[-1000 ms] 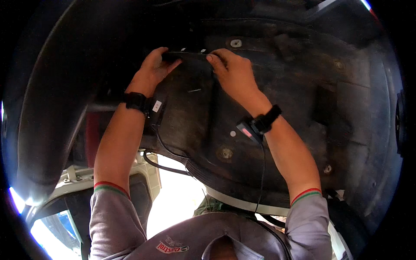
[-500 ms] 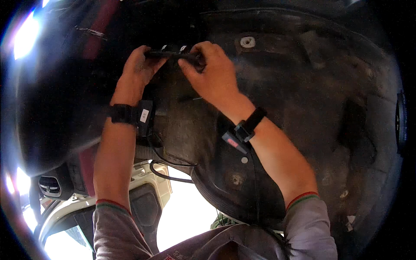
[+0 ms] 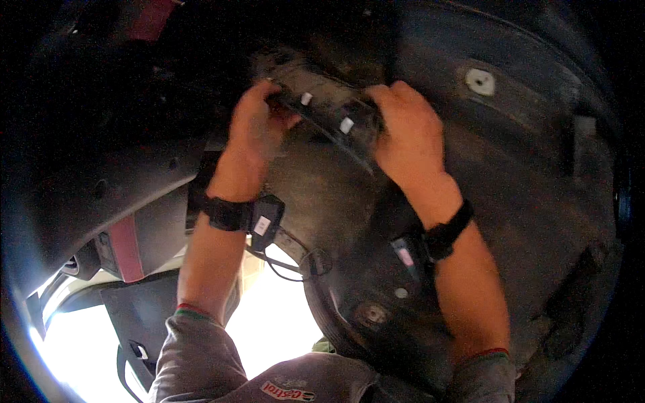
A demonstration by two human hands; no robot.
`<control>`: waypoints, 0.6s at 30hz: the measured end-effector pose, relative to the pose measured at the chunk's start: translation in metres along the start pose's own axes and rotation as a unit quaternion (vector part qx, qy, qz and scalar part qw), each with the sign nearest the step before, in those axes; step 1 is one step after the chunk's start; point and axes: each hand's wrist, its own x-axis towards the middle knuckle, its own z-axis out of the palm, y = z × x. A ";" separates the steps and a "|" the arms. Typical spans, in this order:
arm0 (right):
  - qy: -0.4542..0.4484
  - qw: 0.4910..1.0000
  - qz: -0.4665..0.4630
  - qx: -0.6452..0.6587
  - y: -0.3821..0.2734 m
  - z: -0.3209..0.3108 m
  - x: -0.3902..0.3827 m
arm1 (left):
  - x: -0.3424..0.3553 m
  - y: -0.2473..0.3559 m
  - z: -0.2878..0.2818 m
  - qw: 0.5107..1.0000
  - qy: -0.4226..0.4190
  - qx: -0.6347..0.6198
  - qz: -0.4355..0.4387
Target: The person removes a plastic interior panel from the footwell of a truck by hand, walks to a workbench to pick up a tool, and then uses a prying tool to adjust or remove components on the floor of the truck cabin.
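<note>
A dark, dusty trim panel [image 3: 326,94] with two white clips [image 3: 347,125] along its near edge is held up between my hands. My left hand [image 3: 254,131] closes on its left end, the fingers partly lost in shadow and blur. Round the right end, my right hand [image 3: 411,131] is wrapped, with the fingertips hidden by the panel. Black straps with small black boxes sit on both wrists; the left box [image 3: 267,221] has a cable running from it.
Below the panel spreads a dark, worn vehicle floor covering [image 3: 470,195]. A white fastener [image 3: 480,82] shows at the upper right, a round metal one [image 3: 373,313] lower down. An open door [image 3: 138,316] and bright daylight are at the lower left.
The panel has tilted, showing its broad dusty face and both clips. My hands have moved further apart and rightward in the picture, while the whole view has shifted.
</note>
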 end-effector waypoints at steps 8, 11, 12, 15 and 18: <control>-0.052 0.994 0.024 -0.097 0.001 -0.008 0.003 | -0.001 -0.024 -0.015 0.994 -0.047 -0.085 -0.044; -0.022 0.993 0.045 -0.105 0.004 -0.004 -0.001 | 0.000 -0.029 -0.007 0.991 -0.049 -0.127 -0.015; 0.003 0.994 0.046 -0.098 0.005 -0.005 0.000 | 0.003 -0.031 -0.005 0.988 -0.066 -0.141 0.001; 0.012 0.994 0.063 -0.083 0.003 -0.008 -0.002 | 0.011 -0.038 -0.002 0.984 -0.061 -0.166 -0.001; 0.000 0.995 0.081 -0.060 -0.004 -0.010 -0.005 | 0.025 -0.046 -0.003 0.978 -0.045 -0.201 -0.020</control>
